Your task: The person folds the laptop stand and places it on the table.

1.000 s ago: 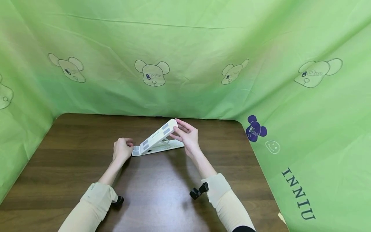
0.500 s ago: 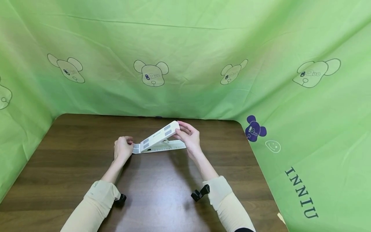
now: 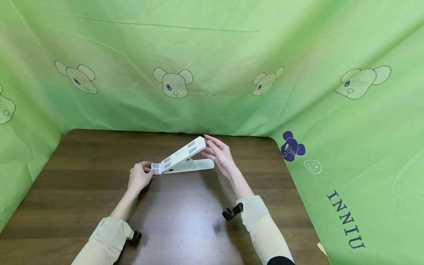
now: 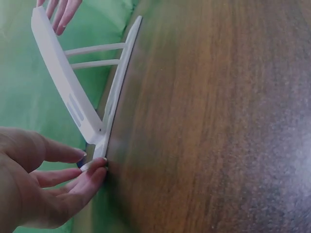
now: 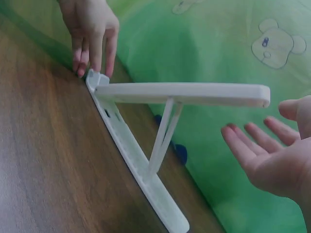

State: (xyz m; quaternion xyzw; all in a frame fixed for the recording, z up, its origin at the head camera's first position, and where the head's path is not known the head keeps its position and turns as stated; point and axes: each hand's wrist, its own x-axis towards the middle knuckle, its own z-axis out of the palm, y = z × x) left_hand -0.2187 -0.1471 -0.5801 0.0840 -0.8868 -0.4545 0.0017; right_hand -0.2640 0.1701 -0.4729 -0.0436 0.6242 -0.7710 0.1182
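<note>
R hand (image 3: 223, 157) has backed off the white stand (image 3: 183, 154), fingers loosely spread, nothing held, just beside its raised end! L hand (image 3: 139, 177) pinches the low end, on the worktop (image 3: 82, 184). Struts (image 5: 161, 133) up: unfolding looks abt done; only L's grip left to free, prob.

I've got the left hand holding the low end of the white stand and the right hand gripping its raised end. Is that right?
Not quite: the right hand isn't gripping the raised end. The right wrist view shows it open, with a gap to the white stand. The left hand does hold the low end.
</note>
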